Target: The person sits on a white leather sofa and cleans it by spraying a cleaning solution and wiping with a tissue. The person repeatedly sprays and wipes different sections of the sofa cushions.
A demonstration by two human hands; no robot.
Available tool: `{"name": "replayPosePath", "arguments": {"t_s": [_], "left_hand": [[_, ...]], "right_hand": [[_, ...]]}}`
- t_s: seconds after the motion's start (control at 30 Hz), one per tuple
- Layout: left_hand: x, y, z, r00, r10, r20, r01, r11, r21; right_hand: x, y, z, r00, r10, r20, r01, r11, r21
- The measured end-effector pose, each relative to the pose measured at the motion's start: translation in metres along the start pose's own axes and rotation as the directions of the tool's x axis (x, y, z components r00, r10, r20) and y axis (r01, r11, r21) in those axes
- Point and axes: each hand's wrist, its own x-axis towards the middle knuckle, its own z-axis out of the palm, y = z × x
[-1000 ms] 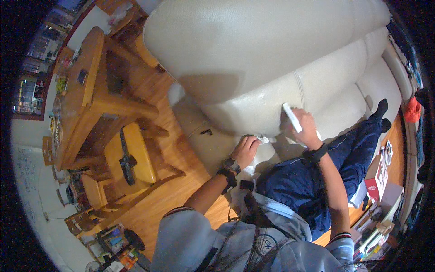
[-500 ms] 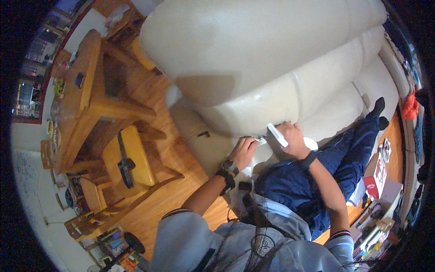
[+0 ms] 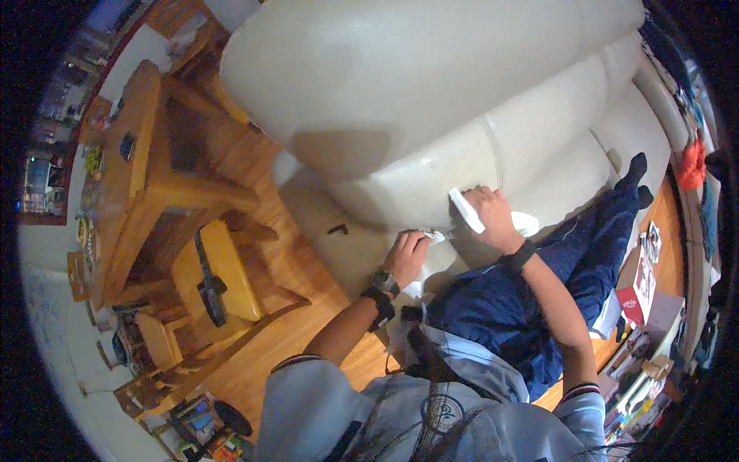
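My left hand [image 3: 408, 256] is closed, its fingertips pinching a small shiny whitish-silver piece [image 3: 435, 236] too small to name. My right hand [image 3: 495, 219] grips a flat white strip [image 3: 466, 210], which sticks out on the left beside the thumb. Another white, rounded thing [image 3: 526, 224] shows just right of that hand; whether it is joined to the strip is hidden. Both hands are low over the beige leather sofa [image 3: 454, 173], above my lap. A crumpled whitish piece [image 3: 414, 288] lies by my left wrist. Left of the hands, a small black angled piece [image 3: 337, 229] rests on the seat.
My legs in dark blue trousers [image 3: 500, 316] stretch along the sofa to the right. A wooden table [image 3: 146, 185] and a yellow-topped wooden stool [image 3: 231, 269] with a black strap-like item [image 3: 209, 285] stand at left. Boxes and papers [image 3: 637, 285] crowd the right side.
My right hand has lifted slightly away from the left, and the white strip has tilted and moved up. The whole view has shifted a little left; the left hand keeps its pinch.
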Motion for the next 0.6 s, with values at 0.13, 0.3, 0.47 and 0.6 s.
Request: {"name": "replayPosePath", "arguments": {"t_s": [0.13, 0.3, 0.47, 0.6], "left_hand": [[-0.001, 0.0, -0.003, 1.0, 0.003, 0.021, -0.003, 1.0, -0.001], [0.001, 0.002, -0.005, 1.0, 0.018, 0.01, -0.019, 1.0, 0.008], [0.002, 0.0, -0.002, 1.0, 0.019, -0.016, -0.019, 1.0, 0.019], [-0.002, -0.004, 0.003, 0.999, 0.027, -0.038, -0.027, 1.0, 0.007]], "right_hand": [[-0.016, 0.001, 0.018, 0.992, -0.011, 0.127, 0.012, 1.0, -0.008], [-0.022, 0.018, 0.025, 0.966, -0.158, 0.203, 0.15, 0.987, 0.057], [-0.019, 0.031, 0.024, 0.949, -0.197, 0.248, 0.198, 0.98, 0.019], [-0.015, 0.041, 0.017, 0.967, -0.137, 0.216, 0.129, 0.99, 0.054]]}}
